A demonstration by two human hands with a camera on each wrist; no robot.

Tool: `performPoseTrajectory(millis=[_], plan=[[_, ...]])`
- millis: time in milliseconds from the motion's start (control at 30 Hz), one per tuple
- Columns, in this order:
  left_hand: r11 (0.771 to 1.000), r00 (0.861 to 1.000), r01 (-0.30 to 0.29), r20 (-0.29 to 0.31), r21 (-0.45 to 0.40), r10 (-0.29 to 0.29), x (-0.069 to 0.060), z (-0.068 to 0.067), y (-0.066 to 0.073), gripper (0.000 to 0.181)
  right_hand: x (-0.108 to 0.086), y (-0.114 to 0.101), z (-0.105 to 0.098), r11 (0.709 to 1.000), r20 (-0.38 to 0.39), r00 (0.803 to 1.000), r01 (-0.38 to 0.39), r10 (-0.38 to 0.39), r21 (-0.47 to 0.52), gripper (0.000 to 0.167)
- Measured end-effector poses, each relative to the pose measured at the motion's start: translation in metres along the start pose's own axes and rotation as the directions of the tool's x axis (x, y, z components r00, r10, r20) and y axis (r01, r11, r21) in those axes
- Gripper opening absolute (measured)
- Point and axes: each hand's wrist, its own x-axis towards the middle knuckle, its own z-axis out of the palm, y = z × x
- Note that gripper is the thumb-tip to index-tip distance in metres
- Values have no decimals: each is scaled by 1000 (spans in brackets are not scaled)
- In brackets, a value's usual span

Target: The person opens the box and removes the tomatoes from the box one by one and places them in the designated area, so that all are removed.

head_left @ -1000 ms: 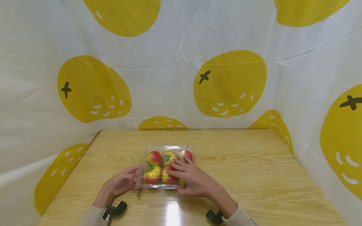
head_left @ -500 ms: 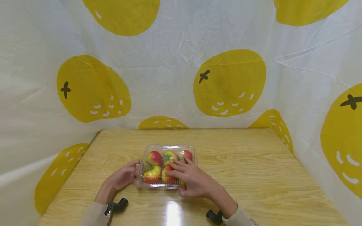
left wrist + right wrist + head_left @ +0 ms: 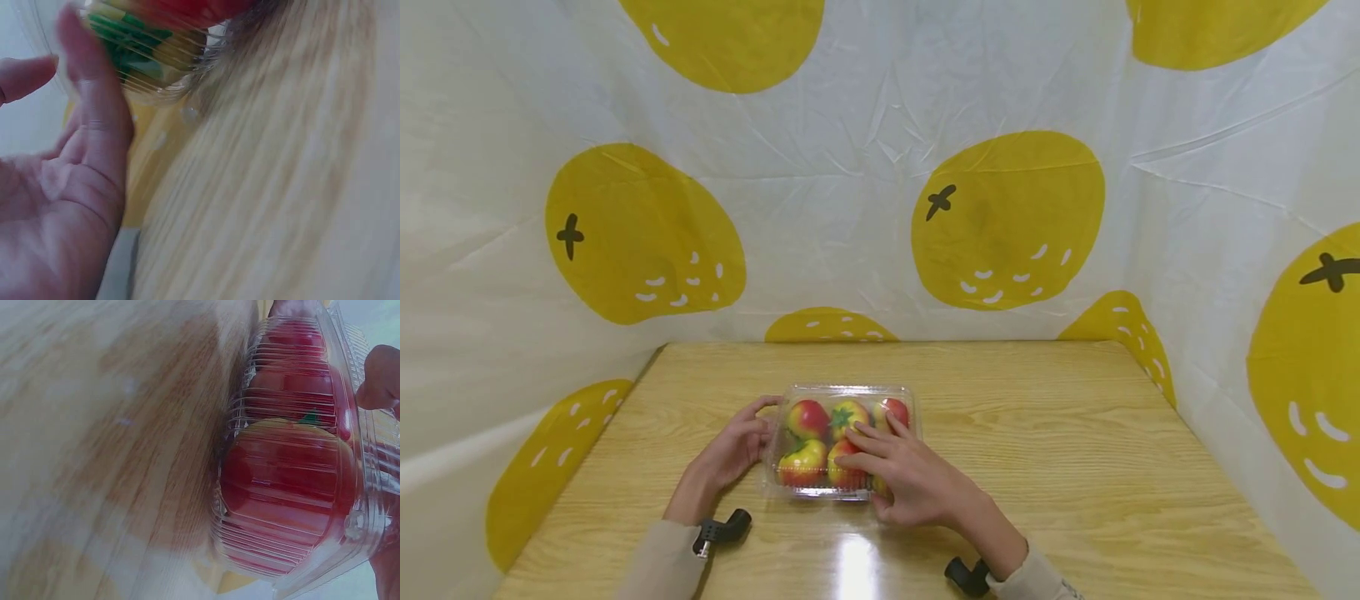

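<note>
A clear plastic clamshell box (image 3: 831, 494) sits on the wooden table in the head view, its lid down over several round red-and-yellow fruits (image 3: 808, 419). One fruit has a green, star-shaped leafy top (image 3: 847, 410). At the box's left side is my left hand (image 3: 722, 458), fingers extended along the wall; the left wrist view shows a finger (image 3: 100, 119) beside the ribbed plastic. My right hand (image 3: 917, 483) rests on the lid's right half with fingers spread, its thumb near the front edge. Those fingers partly cover the right-hand fruits. A fingertip (image 3: 380, 378) appears above the lid in the right wrist view.
The wooden table (image 3: 1045, 417) extends around the box, with a bright reflection near its front. A white cloth with printed yellow fruits (image 3: 1011, 221) hangs behind it and at both sides. Black camera mounts (image 3: 722, 529) are strapped to both wrists.
My left hand has slid away from me along the box's left side, from the near corner toward the far one. The right hand and the box have stayed nearly in place.
</note>
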Motion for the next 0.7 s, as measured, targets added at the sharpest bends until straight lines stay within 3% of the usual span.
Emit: performPoseTrajectory(millis=[133, 433, 600, 700], plan=[[1000, 998, -20, -53, 5, 20, 0, 1, 0, 51, 0, 0, 1, 1000, -13, 1000, 6, -7, -6, 64], [996, 996, -17, -85, 92, 25, 1, 2, -3, 44, 0, 1, 3, 1000, -59, 998, 14, -13, 13, 67], [987, 998, 7, -66, 161, 3, 0, 1, -3, 54, 1, 2, 4, 999, -71, 997, 13, -11, 29, 71], [987, 999, -8, -35, 161, 14, 0, 0, -4, 57, 0, 3, 4, 1000, -77, 997, 17, -15, 22, 73]])
